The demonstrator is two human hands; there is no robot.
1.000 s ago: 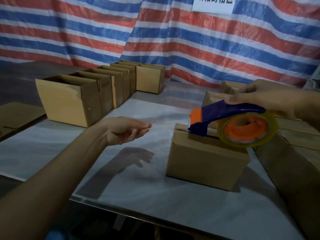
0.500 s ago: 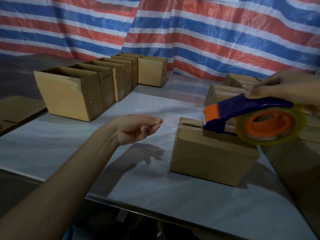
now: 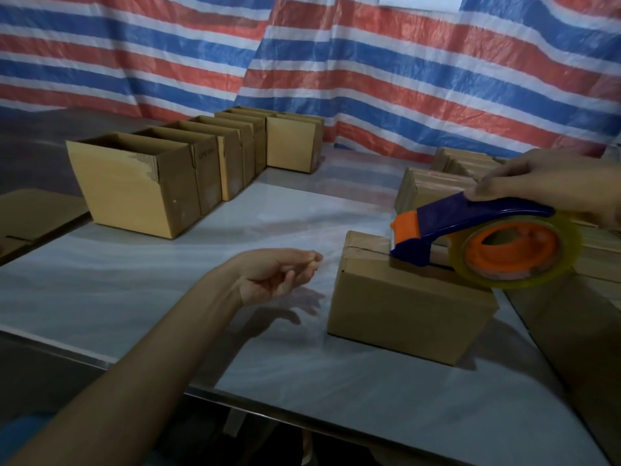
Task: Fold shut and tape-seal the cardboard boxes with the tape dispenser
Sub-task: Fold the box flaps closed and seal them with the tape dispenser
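Flat cardboard [image 3: 33, 213] at 9 o'clock of the view, far left, partly off the table [image 3: 168, 280] edge. Row of open boxes [image 3: 134, 183] at 10 o'clock, standing side by side and touching, flaps up, running back toward 12. One more carton at the row's far end, turned side-on.

Striped tarp [image 3: 369, 79], red, white and blue, covers the whole back from 9 to 3. White sign [image 3: 420, 1] cut off at 12.

Left hand [image 3: 275, 274] mid-frame, above the table and off it, shadow below. Palm up, fingers loosely curled, thumb tip meets forefinger tip, pointing toward 3. Cannot tell if clear tape is pinched there. It sits just beside the box, at the box's 9 o'clock, not touching it.

Box [image 3: 410, 307], the task's thing, stands on the table at about 4 o'clock of centre. Flaps are folded down and the seam shows along the top.

Dispenser [image 3: 470, 237] is on the box top: blue nose with orange cap down on the seam near the box's 9 o'clock end. Tape roll [image 3: 517, 250], clear on an orange hub, overhangs the top toward 3.

Right hand [image 3: 551, 183] at 2 o'clock, clamped over the blue handle from above, fingers wrapped round it. Hands well apart.

Stack [image 3: 430, 186] of closed cartons behind the box at its 12. More cardboard along the right edge at 3 to 5, dim.
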